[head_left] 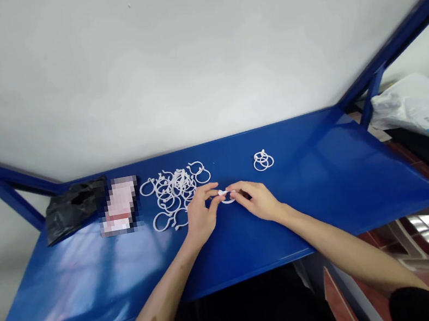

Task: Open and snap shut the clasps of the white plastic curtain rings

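My left hand [200, 213] and my right hand [258, 198] meet over the middle of a blue metal shelf [327, 185]. Between their pinched fingertips they grip one white plastic ring [227, 196], which lies low over the shelf. A loose heap of several white rings [174, 190] lies just left of my left hand. A small cluster of linked white rings [263, 160] sits apart, behind my right hand.
A black plastic bag [71, 208] lies at the shelf's far left, with a blurred pink and white pack [119, 205] beside it. A white wall rises behind. A white plastic sack [421, 110] rests at the right; blue frame bars flank both sides.
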The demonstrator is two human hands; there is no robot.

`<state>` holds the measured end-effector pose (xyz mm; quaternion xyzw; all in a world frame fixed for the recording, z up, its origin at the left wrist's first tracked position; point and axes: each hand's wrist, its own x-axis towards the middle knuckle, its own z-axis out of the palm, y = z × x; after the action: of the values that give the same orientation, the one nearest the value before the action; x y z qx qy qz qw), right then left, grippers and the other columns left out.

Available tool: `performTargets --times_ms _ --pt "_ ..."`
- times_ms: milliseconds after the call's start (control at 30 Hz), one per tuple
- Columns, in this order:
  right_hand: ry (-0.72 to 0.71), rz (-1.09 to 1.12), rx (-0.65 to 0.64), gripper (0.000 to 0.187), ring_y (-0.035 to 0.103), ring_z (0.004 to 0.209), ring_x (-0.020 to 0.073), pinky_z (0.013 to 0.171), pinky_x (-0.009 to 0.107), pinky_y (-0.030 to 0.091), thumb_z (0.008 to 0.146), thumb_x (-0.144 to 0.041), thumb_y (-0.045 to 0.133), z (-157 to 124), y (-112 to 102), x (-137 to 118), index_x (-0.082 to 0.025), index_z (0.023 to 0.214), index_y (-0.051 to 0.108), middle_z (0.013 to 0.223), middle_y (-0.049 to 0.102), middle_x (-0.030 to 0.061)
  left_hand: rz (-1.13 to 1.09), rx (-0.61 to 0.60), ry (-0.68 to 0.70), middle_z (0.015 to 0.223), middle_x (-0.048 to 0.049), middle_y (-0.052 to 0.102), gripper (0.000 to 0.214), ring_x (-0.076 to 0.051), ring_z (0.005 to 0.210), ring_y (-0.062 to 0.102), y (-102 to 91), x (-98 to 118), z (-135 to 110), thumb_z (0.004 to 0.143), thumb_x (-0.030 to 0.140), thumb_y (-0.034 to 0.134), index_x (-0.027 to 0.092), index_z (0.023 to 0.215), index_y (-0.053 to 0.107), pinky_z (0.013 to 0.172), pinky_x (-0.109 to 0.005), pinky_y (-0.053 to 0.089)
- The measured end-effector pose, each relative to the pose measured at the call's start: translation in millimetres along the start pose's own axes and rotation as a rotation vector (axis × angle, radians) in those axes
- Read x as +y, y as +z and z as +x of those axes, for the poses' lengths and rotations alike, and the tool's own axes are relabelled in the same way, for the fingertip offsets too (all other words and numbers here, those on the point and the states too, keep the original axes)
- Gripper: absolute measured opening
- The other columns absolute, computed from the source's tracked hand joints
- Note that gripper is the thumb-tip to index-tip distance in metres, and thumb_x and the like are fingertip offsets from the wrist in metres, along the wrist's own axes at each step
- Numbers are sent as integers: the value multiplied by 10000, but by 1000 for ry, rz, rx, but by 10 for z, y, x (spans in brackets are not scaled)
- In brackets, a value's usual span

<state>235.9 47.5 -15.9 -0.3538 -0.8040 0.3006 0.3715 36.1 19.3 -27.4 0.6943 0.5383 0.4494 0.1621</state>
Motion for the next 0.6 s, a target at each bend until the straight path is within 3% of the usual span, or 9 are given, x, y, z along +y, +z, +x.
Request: performTargets --times_ms 133,267,367,500,600 --pt "-58 14 -33 151 699 821 151 722 275 548 1025 -274 527 -18 0 15 -232 1048 670 966 748 30 -5 -2 -25 874 3 748 251 -160 823 742 19 0 -39 946 201 600 228 1195 585 767 -291 566" --pt "-145 -25 -85 167 669 795 158 727 294 549 1037 -247 496 -41 -28 69 -217 1002 656 908 732 38 26 -14 67 963 -32 752 156 -181 934 725 71 -19 -84 951 167 559 227 1075 633 866 -337 559" --pt "-185 -68 -106 171 662 799 166 733 306 557 1039 -234 480 -47 -26 76 -211 998 645 900 722 45 33 -28 113 858 -4 744 241 -180 912 709 82 -32 -82 971 182 543 231 1203 589 870 -342 553" --pt "-154 -91 -19 173 683 913 182 806 335 579 1036 -242 479 -1 -17 60 -227 1083 645 999 706 64 100 -79 150 891 -10 750 353 -209 948 674 27 -13 -9 968 281 595 231 1313 535 902 -381 533" --pt "-85 -194 95 181 682 904 184 794 332 584 1020 -266 504 65 -113 120 -223 1067 674 1048 665 83 316 -100 146 1032 -65 751 416 -263 1036 636 -30 -11 54 952 351 620 195 1330 545 950 -439 505"
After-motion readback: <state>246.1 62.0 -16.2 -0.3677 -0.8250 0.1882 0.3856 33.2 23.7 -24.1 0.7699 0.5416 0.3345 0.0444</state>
